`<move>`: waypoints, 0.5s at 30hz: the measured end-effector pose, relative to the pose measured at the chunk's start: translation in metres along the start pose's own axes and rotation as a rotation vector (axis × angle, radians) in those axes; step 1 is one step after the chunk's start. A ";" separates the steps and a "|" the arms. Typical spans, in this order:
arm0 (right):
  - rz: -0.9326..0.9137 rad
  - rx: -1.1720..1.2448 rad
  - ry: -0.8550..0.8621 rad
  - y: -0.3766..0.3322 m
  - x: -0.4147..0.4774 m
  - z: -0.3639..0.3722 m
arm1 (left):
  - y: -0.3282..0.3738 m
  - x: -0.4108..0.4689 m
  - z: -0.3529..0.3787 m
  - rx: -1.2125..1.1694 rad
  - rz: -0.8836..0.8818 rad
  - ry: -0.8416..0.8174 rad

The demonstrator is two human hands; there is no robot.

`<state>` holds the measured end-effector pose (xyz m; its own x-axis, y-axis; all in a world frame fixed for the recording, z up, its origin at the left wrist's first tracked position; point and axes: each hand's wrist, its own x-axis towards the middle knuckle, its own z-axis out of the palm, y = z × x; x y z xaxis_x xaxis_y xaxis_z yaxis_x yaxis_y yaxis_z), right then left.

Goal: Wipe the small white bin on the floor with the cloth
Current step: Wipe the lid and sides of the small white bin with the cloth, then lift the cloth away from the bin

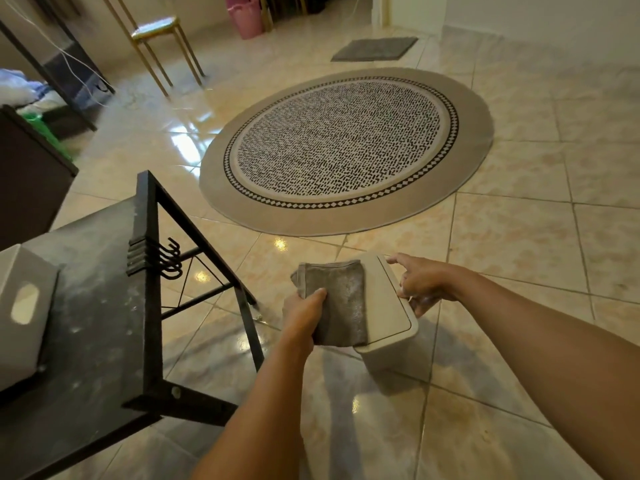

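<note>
The small white bin (389, 306) stands on the tiled floor just right of the black table's leg, its flat lid facing up. A folded grey cloth (341, 299) lies across the left half of the lid. My left hand (304, 315) grips the cloth's near left edge, thumb on top. My right hand (420, 284) holds the bin's right edge, fingers curled around the lid rim and the index finger stretched toward the far corner.
A black metal-framed table (104, 306) with hooks (169, 259) and a white box (24, 313) fills the left. A round patterned rug (346, 147) lies beyond the bin. Farther back are a gold-legged stool (159, 29), a pink bucket (246, 15) and a grey mat (375, 48).
</note>
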<state>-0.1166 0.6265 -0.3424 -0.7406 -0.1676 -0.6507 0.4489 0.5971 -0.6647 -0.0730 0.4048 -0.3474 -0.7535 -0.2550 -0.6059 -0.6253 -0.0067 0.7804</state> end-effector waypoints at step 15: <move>-0.576 0.630 -0.205 -0.174 -0.190 0.025 | 0.142 -0.199 -0.085 -0.179 0.610 -0.172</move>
<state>-0.0420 0.5351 -0.1122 -0.8598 -0.4834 -0.1643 0.2703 -0.1581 -0.9497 0.0051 0.3725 -0.1030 -0.9931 -0.1055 -0.0515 -0.0438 -0.0747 0.9962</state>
